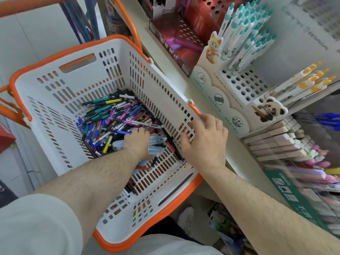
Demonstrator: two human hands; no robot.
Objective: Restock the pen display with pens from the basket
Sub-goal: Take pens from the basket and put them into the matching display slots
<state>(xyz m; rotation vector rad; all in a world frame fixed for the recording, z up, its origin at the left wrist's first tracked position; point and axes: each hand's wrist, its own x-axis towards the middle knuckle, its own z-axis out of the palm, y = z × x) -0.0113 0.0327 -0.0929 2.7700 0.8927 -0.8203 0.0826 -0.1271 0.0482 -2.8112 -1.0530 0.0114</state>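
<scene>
The pens (110,122) lie in a loose heap on the floor of the basket (161,83), a tangle of blue, purple, teal, black and yellow barrels pointing every way; there are far too many for me to count. The basket is one, white with slotted walls and an orange rim, and its far wall stands against the shelf edge.

My left hand (137,142) is down inside the basket, at the near edge of the heap, fingers curled into a cluster of pale blue pens (158,142). I cannot tell how many it has closed on. My right hand (206,138) is on the basket's right rim, fingers bent over the top and thumb against the inner wall, gripping it. The heap lies just left of that hand and lower.

Beyond the basket's right rim sits the pen display (237,85), a white stand full of round holes, most of them bare in front. Teal-capped pens (244,34) fill its back rows, too crowded to count. To its right, about four or five orange-tipped pens (305,80) stand behind a panda cutout (270,109).
</scene>
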